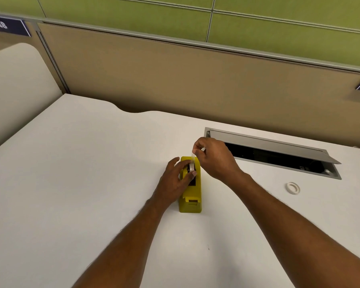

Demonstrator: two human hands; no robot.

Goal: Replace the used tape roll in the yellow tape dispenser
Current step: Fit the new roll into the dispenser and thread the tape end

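The yellow tape dispenser [192, 194] stands on the white desk [92, 183], its long side running away from me. A white tape roll [192, 166] sits in its slot. My left hand [175, 179] lies over the dispenser's left side, thumb and fingers on the roll. My right hand [213, 157] hovers over the far end, thumb and forefinger pinched on the clear end of the tape [193, 155], which rises from the roll. A thin, nearly empty tape ring [292, 188] lies flat on the desk to the right.
An open cable hatch [279, 156] with a raised grey lid cuts into the desk behind my right hand. A tan partition panel [175, 80] closes off the desk's far edge. A second white desk [15, 84] adjoins at the left.
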